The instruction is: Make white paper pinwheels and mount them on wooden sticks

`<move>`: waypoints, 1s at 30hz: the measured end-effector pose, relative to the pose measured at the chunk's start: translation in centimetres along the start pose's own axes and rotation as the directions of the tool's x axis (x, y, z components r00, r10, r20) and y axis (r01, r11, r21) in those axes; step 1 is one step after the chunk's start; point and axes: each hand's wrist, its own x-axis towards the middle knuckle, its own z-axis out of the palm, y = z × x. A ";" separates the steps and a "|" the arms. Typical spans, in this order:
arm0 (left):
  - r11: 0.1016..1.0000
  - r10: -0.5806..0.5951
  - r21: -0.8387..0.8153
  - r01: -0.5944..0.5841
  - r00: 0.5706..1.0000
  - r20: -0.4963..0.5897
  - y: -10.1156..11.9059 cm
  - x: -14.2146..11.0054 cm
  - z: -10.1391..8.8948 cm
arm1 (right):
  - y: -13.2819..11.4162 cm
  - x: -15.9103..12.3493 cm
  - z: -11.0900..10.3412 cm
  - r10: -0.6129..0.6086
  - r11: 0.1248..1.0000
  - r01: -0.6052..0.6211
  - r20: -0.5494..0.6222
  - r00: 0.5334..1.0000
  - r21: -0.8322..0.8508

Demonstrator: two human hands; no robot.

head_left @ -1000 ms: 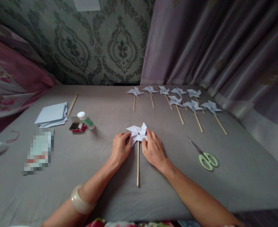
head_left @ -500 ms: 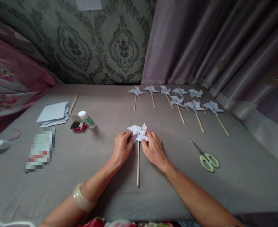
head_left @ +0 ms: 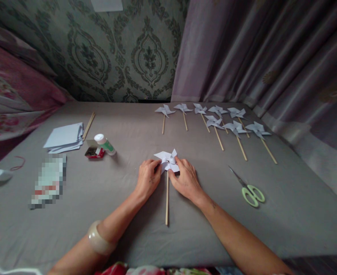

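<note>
A white paper pinwheel (head_left: 167,162) on a thin wooden stick lies on the grey cloth in front of me, a small shiny pin at its centre. The stick points toward me. My left hand (head_left: 149,175) has its bent fingers on the left blades, fingertips partly hidden. On the other side, my right hand (head_left: 184,177) grips the right blades, its thumb low near the top of the stick and its index finger on the upper right blade.
Several finished pinwheels (head_left: 237,128) lie at the back right. Green-handled scissors (head_left: 251,194) rest on the right. To the left are a glue stick (head_left: 105,145), a red box of pins (head_left: 95,152), folded paper (head_left: 63,137), wooden sticks (head_left: 88,126) and a blurred packet (head_left: 49,179).
My right thumb has slid down and left toward the top of the stick, and the right index finger has shifted slightly inward over the blade. My left hand has barely moved.
</note>
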 end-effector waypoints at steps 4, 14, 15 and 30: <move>1.000 -0.002 0.004 0.002 1.000 0.005 -0.2 0.0 0.1 | 0.2 0.1 0.0 -0.001 1.000 0.001 -0.012 1.000 0.006; 0.999 0.018 -0.040 -0.020 0.999 -0.042 0.0 1.6 -1.3 | 0.4 0.1 -0.4 -0.034 0.998 0.035 -0.017 0.999 0.049; 0.998 0.037 -0.041 -0.039 0.998 -0.054 -0.1 2.2 -1.5 | 0.4 0.0 -0.5 -0.040 0.997 0.042 -0.032 0.999 0.062; 0.995 0.093 -0.064 -0.082 0.978 0.187 -0.4 4.4 -1.0 | 0.0 -0.5 -0.4 -0.118 0.993 0.113 -0.184 0.976 -0.042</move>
